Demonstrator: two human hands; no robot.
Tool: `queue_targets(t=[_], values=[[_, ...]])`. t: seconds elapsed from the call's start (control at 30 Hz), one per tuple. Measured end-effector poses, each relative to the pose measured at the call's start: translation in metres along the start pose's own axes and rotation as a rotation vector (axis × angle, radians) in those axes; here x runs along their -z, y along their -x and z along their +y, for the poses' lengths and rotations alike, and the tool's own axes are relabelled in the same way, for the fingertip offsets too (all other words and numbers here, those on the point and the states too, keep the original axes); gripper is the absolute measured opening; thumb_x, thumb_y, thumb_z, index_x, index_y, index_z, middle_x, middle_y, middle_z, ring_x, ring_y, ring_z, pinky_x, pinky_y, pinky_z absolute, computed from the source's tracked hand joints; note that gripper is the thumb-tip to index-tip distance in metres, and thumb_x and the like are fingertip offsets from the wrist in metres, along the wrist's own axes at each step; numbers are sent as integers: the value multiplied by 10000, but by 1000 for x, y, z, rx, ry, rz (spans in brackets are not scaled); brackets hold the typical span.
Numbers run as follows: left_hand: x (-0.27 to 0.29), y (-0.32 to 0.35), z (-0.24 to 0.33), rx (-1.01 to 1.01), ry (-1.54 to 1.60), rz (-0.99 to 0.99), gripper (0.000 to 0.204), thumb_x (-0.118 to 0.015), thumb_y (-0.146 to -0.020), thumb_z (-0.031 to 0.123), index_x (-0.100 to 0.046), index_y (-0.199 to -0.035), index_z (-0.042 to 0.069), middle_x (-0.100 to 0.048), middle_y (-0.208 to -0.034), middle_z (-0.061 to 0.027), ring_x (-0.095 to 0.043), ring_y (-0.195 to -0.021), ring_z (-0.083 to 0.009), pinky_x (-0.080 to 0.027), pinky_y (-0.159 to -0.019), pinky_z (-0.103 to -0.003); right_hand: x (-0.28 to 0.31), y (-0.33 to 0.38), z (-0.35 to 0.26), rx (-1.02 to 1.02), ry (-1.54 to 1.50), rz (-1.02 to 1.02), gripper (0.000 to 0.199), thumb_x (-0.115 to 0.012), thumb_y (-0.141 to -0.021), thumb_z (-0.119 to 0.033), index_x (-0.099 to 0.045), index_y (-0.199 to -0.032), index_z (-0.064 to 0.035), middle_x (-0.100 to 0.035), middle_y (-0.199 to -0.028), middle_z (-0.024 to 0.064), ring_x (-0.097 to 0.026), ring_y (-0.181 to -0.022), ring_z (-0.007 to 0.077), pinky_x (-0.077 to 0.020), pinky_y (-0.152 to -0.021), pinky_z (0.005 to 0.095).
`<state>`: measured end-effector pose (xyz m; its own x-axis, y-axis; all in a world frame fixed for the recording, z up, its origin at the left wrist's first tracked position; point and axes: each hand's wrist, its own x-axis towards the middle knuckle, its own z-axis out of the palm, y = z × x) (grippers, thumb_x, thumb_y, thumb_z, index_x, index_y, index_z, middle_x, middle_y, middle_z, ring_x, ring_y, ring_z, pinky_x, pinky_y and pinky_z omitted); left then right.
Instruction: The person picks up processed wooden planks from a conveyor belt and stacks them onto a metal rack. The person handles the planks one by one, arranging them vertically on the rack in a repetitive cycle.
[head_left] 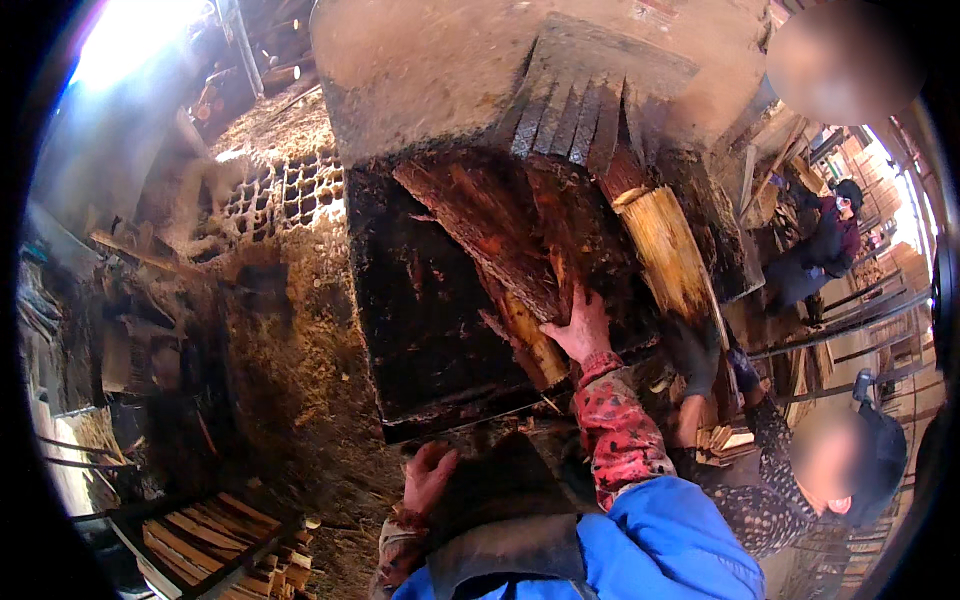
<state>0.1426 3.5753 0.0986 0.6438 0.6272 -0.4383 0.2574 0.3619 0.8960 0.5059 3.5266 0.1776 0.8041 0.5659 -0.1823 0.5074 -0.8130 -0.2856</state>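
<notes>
Log (465, 220), rough reddish bark (500, 250), touching spread right fingers (596, 309), left fingers (430, 458) half curled, empty

Light (140, 42) glares at ten o'clock (almost white); the littered floor (312, 345) spreads at nine; rails (850, 328) run at three.

Long pinky-red fabric sleeve (622, 430) has dark blotches, bright blue cloth garment (685, 530), co-worker's dark cloth top (750, 512) has pale specks lol. Rough bark-covered wood slab (475, 225) is reddish brown, peeled round log (665, 245) golden yellow, flat tabletop (405, 350) basically black.
</notes>
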Motion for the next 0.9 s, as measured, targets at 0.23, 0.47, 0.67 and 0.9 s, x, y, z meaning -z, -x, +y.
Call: queue_targets(t=[0.23,0.47,0.67,0.9], values=[[-43,-34,42,-86,86,-127,276,-667,-877,167,-587,-1076,-6,-645,-923,-39,-589,-876,-106,-485,-800,-267,-7,22,0,43,8,56,991,-736,-738,-430,-180,-1475,-71,-333,-1339,376,-446,-1185,500,-460,-930,480],[-82,-49,60,-173,75,-59,373,-663,-880,134,-526,-1176,-48,-634,-1044,-91,-595,-902,-119,-498,-807,-273,-19,75,-14,20,-68,17,979,-767,-691,-325,-197,-1444,-61,-380,-1254,348,-504,-1084,485,-471,-895,482],[-83,-57,55,-144,84,-11,426,-672,-870,131,-503,-1205,-69,-637,-1050,-99,-600,-912,-126,-506,-799,-274,-9,104,-15,-10,-268,-10,960,-793,-672,-262,-216,-1426,-124,-406,-1263,259,-491,-1115,455,-437,-928,502],[-83,-64,114,-117,188,-70,342,-674,-870,133,-558,-1133,-53,-649,-1002,-66,-588,-885,-109,-498,-778,-262,-22,114,12,119,-699,-6,918,-769,-741,-223,-183,-1419,-23,-412,-1341,218,-453,-1226,324,-376,-995,524]])
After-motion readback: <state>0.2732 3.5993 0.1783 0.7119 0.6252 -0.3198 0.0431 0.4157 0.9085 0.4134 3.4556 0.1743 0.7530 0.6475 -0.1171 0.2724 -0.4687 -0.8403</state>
